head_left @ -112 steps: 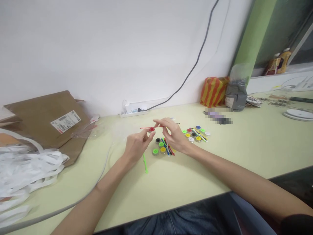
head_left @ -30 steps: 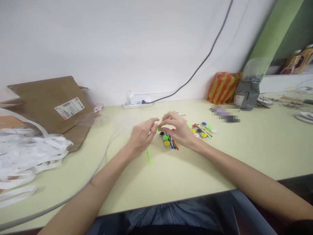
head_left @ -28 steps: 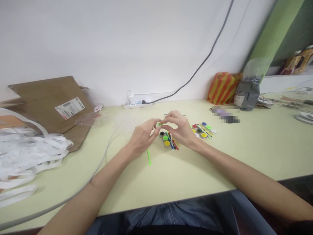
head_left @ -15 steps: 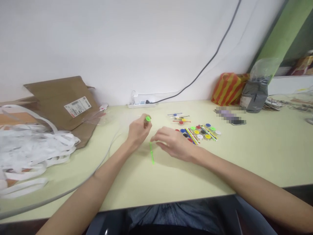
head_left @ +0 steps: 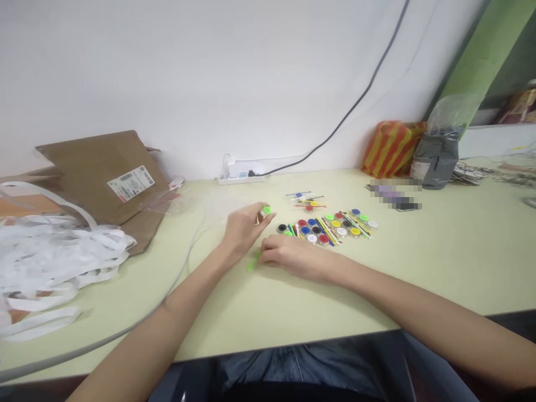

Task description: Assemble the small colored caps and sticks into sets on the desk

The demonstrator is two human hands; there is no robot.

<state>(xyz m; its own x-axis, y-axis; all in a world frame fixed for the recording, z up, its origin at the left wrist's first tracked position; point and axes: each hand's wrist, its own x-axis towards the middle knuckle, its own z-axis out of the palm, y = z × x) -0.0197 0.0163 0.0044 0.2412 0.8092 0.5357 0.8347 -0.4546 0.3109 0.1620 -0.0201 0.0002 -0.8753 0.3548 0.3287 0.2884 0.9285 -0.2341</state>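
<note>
Our left grip (head_left: pixel 244 229) pinches a green cap (head_left: pixel 267 210), while our right grip (head_left: pixel 288 257) rests on the desk (head_left: pixel 439 251) against a green stick (head_left: pixel 253 264), can't tell if it's holding it.

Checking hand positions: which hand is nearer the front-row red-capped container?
Right. The right hand lies just in front of the red-capped container, and the left hand is farther off to its left.

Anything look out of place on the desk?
One stray: a bright green plastic stick lies alone, slanted, by the right hand, apart from the other coloured sticks among the round caps. Also, a loose heap of white plastic strapping sprawls over the desk's left end.
</note>
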